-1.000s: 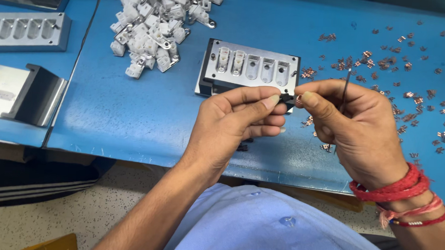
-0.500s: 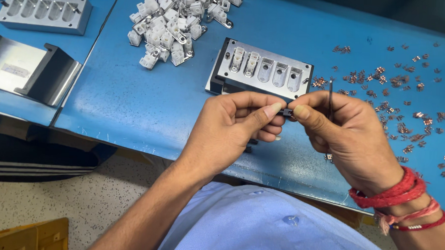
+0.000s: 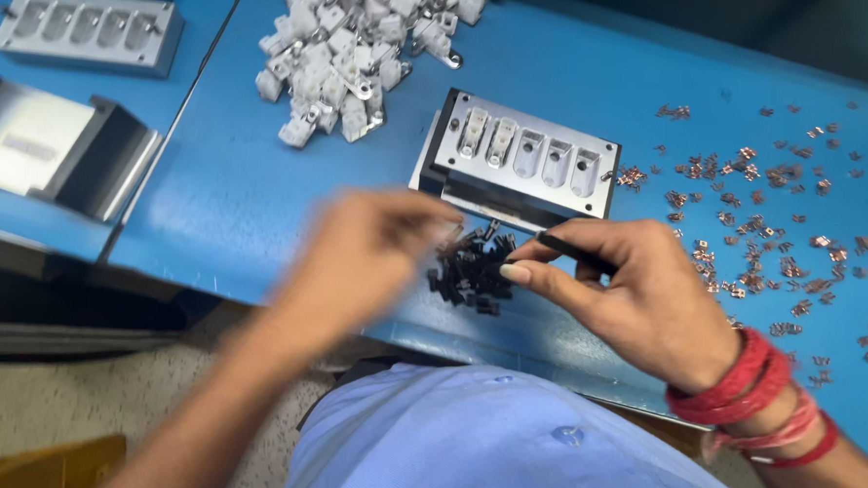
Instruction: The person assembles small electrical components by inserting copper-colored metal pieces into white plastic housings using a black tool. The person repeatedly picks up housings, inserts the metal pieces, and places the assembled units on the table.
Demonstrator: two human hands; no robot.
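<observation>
My right hand (image 3: 637,292) pinches a thin dark tool (image 3: 575,252) between thumb and fingers, just right of a heap of small black parts (image 3: 472,268) on the blue table. My left hand (image 3: 365,261) is blurred with motion, its fingertips reaching toward that heap; whether it holds anything cannot be told. Just beyond the heap sits a grey metal jig (image 3: 521,160) with a row of pockets, two of them filled with white pieces.
A pile of white plastic parts (image 3: 355,45) lies at the far middle. Small copper-coloured clips (image 3: 766,239) are scattered to the right. A second grey jig (image 3: 87,29) and a shiny metal bracket (image 3: 58,149) are at the left. The table edge (image 3: 256,290) runs near my body.
My hands have parted and dropped toward the table; the left hand swings to the black parts, which were hidden behind my hands before. The view has shifted slightly.
</observation>
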